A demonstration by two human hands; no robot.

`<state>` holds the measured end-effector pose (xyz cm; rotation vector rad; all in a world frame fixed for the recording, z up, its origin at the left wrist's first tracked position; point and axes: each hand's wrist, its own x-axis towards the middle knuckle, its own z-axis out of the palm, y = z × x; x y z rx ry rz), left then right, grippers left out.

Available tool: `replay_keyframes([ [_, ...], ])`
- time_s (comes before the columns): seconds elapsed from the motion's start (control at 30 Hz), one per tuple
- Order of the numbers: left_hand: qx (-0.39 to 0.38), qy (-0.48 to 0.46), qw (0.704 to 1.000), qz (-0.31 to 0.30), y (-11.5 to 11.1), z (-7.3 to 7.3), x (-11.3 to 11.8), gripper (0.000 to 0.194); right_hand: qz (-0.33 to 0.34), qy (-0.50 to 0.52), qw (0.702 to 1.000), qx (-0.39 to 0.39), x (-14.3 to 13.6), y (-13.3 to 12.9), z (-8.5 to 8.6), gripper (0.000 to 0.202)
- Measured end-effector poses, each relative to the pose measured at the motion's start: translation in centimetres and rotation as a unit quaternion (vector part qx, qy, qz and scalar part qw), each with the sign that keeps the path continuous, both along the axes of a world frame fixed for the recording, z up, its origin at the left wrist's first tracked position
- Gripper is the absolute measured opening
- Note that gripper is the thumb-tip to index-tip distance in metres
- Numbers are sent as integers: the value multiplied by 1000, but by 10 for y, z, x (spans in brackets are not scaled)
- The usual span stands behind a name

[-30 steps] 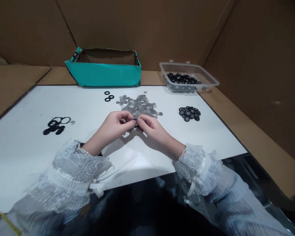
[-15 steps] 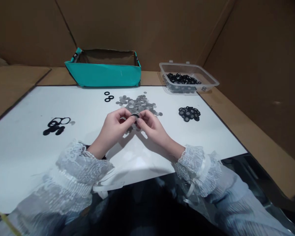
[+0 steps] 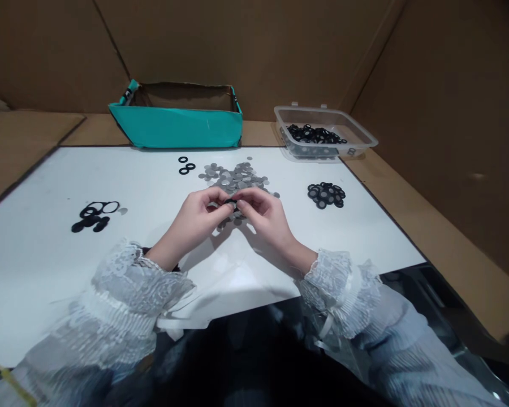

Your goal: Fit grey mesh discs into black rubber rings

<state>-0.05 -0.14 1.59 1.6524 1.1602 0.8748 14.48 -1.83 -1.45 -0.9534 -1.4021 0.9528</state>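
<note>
Cardboard walls (image 3: 173,45) surround the white table (image 3: 365,243). Left hand (image 3: 195,217) and right hand (image 3: 268,219) are together, both pinched on a small black piece (image 3: 231,202) between them, about equally near; how it tilts is unclear. Below and just beyond lie grey discs (image 3: 241,180); well to the right, black-rimmed discs (image 3: 326,195).

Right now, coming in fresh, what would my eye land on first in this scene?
Probably the bright turquoise box at the back edge of the white surface, left of centre. Next, the left hand and right hand, meeting mid-scene around a small black piece above a scattered heap of grey discs. At the back right, a clear plastic tub holds many black rings.
</note>
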Motion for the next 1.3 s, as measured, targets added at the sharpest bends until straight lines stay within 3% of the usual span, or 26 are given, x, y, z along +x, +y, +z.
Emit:
replay_keyframes([
  [0.27, 16, -9, 999, 34, 1, -3, 0, 19, 26, 30, 999, 6, -2, 6, -7, 15],
  [0.5, 43, 32, 998, 30, 1, -10, 1, 18, 41, 42, 994, -92, -5, 8, -17, 8],
  [0.7, 137, 102, 983, 61, -2, -8, -1, 14, 2, 7, 999, -43, -4, 4, -15, 6],
  [0.87, 70, 28, 996, 48, -2, -10, 1, 17, -23, 6, 1000, 17, -5, 0, -9, 12],
  [1.0, 23, -27, 998, 49, -2, -11, 3, 16, 23, 40, 999, 19, -11, -2, -13, 19],
  [1.3, 33, 56, 998, 11, -2, -14, 1, 15, 49, 32, 998, -3, -4, 6, -13, 13],
])
